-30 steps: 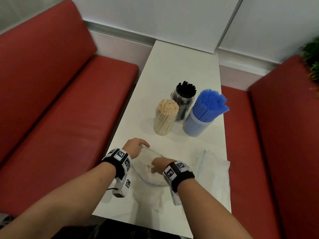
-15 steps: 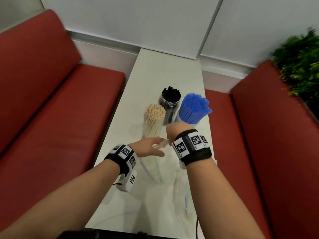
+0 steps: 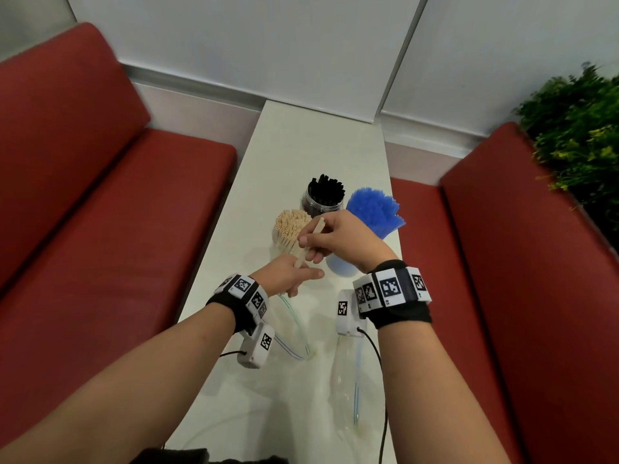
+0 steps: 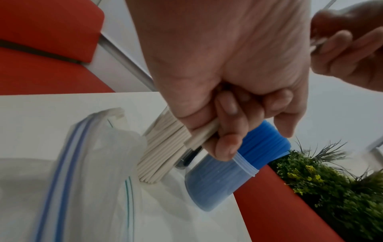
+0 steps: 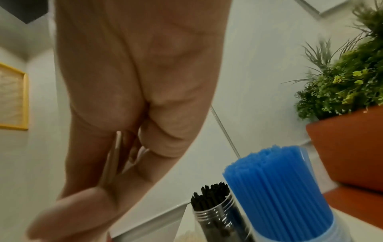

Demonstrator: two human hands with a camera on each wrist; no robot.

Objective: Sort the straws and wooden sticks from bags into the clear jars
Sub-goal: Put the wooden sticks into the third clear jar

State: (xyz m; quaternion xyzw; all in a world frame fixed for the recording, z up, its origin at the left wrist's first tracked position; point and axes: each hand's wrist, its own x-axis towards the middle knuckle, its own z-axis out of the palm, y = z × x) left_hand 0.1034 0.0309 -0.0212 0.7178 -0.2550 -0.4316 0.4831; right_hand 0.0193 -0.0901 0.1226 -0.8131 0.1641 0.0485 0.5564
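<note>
Sticks, a thin pale bundle, slant between both hands above the table. The right hand pinches the upper part with curled fingers; the left hand, just below and touching the bundle's lower end, has its fingers curled round it, as the left wrist view shows. The two hands are close together, one above the other.

Behind them stand three jars in a tight group: a jar of wooden sticks on the left, a jar of black straws at the back, and a jar of blue straws on the right, partly hidden by the right hand. The held bundle lies just in front of the wooden-stick jar's top.

Clear zip bags lie flat on the table nearer the person, under the wrists. Red benches flank the table, and a green plant sits at the right.
</note>
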